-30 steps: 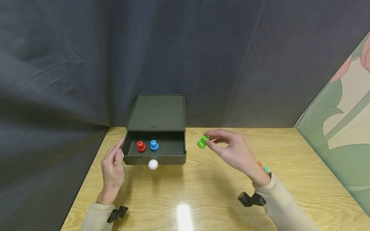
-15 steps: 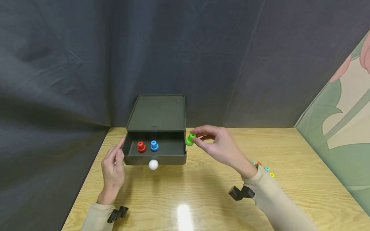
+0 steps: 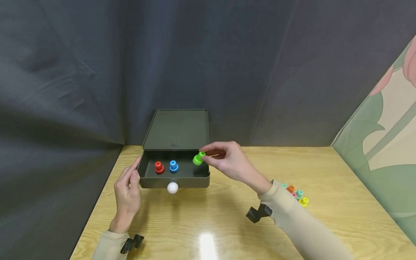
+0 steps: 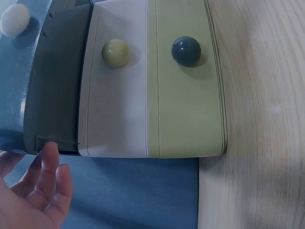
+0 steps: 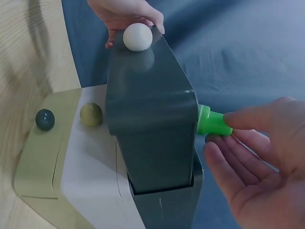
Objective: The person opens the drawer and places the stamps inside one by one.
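Note:
A dark grey drawer (image 3: 191,183) with a white ball knob (image 3: 172,187) stands pulled out of the top of a drawer unit. Inside it, at the left and middle, are a red stepped peg (image 3: 159,168) and a blue stepped peg (image 3: 173,167). My right hand (image 3: 231,162) pinches a green stepped peg (image 3: 198,159) between thumb and fingers, tilted over the drawer's right part. Against the drawer's left side lie the fingertips of my left hand (image 3: 127,191), fairly straight and holding nothing. In the left wrist view, a fingertip (image 4: 50,147) meets the drawer's side edge.
Below the pulled-out drawer are a white drawer (image 4: 114,105) and an olive-green drawer (image 4: 188,109), both pushed in. Several coloured pegs (image 3: 299,194) lie on the wooden table (image 3: 227,224) near the right forearm. A dark curtain (image 3: 240,72) hangs behind.
My right hand has carried the green peg leftward, from beside the drawer to over its right part. The left hand has stayed at the drawer's left side.

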### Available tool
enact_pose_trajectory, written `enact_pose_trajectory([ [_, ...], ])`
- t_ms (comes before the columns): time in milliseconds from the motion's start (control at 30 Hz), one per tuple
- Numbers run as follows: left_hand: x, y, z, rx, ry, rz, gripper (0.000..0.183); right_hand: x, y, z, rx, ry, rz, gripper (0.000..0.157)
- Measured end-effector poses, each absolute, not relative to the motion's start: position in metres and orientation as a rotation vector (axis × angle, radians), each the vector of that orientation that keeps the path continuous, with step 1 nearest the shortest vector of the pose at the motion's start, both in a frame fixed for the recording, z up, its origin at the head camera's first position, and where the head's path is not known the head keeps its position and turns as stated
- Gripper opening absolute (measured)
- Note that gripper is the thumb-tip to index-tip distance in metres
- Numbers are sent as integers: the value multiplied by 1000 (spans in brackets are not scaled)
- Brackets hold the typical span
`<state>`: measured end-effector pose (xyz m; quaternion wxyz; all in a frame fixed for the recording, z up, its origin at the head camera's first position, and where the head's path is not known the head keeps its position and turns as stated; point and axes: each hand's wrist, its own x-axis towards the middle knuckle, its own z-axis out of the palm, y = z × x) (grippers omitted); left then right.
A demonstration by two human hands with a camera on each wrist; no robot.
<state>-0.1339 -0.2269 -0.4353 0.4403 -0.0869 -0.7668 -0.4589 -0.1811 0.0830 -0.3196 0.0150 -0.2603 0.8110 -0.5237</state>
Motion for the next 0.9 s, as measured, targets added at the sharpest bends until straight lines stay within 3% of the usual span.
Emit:
enact_pose_trajectory([
  [400, -135, -229, -438, -205, -1911, -1142, 36, -192, 58, -327, -861, 2550, -1524, 19],
  [900, -137, -225, -435, -203, -1909, -1157, 36, -200, 39, -335, -1168, 2778, -1177, 15],
])
